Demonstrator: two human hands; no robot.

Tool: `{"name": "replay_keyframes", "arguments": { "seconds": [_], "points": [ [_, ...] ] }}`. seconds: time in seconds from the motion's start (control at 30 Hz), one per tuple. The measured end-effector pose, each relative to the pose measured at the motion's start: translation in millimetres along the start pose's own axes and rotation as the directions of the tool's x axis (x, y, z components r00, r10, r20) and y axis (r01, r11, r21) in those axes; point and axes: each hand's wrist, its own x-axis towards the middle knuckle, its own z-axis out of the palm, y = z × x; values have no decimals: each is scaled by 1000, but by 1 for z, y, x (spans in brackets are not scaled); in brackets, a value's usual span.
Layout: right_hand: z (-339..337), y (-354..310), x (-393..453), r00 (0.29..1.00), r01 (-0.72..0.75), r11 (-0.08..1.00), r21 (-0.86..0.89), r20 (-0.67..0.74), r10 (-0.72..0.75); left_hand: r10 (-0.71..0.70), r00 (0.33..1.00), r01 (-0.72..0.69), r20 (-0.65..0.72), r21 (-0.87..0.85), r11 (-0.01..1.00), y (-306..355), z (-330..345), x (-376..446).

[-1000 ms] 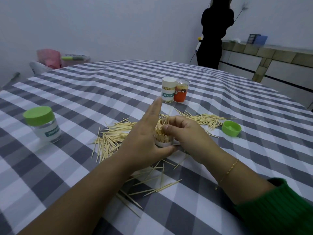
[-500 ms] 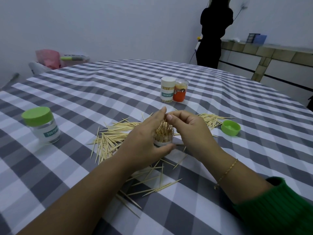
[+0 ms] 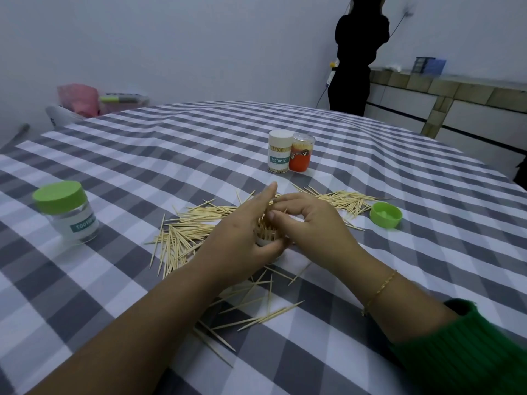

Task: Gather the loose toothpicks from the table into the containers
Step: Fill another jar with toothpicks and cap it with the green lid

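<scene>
Toothpicks (image 3: pixel 182 235) loose as before, left grip (image 3: pixel 242 240) still holding container (image 3: pixel 266 236), right grip (image 3: pixel 310 220) pinching lower.

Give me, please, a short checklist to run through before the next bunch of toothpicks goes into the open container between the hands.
1. Open container steadied: ok, the left hand grips it upright on the table.
2. Current bunch seated: cannot tell; the right hand pinches the toothpick tops, which stand above the rim.
3. Room left in it: cannot tell, the hands hide most of it.
4. Loose toothpicks within reach: ok, piles lie left, behind and in front of the hands.
5. Green lid at hand: ok, it lies open side up to the right.
6. Other containers: ok, the green-capped jar and the two far jars stand upright and apart.
</scene>
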Motion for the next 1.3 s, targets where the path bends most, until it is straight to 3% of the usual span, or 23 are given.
{"name": "replay_keyframes", "arguments": {
  "seconds": [0.17, 0.3, 0.37, 0.43, 0.5, 0.57, 0.77, 0.93, 1.13, 1.2, 1.3],
  "points": [
    [-19, -6, -1, 996, -76, 967, 242, 71, 60, 66, 998, -66, -6, 11, 998, -2, 1, -1],
    [-41, 3, 10, 986, -154, 977, 149, -48, 162, 114, 993, -117, 38, 114, 987, -2, 0, -1],
    [-52, 14, 15, 968, -241, 971, 5, -74, 240, 203, 978, -207, 42, 216, 954, -3, 1, 0],
    [-59, 29, 18, 937, -343, 897, -280, -43, 346, 279, 959, -278, 44, 320, 906, -6, 3, 2],
    [-62, 46, 20, 894, -364, 711, -602, -13, 447, 307, 951, -299, 40, 370, 880, -8, 5, 3],
    [-60, 60, 21, 868, -331, 556, -762, -15, 497, 309, 951, -294, 21, 380, 877, -7, 6, 3],
    [-53, 61, 29, 900, -225, 467, -855, 1, 436, 343, 937, -339, 61, 381, 860, -3, 4, 2],
    [-51, 59, 36, 943, -92, 473, -876, 76, 323, 259, 966, -255, 29, 310, 916, -7, 4, 2],
    [-44, 86, 47, 996, 70, 371, -926, 89, 32, 230, 973, -227, 28, 310, 923, -6, 4, 2],
    [-41, 92, 51, 995, 68, 385, -921, 89, 39, 230, 973, -225, 21, 308, 924, -5, 5, 1],
    [-39, 90, 60, 978, 10, 464, -886, 105, 179, 240, 971, -232, 10, 296, 926, -6, 5, 1]
  ]
}}
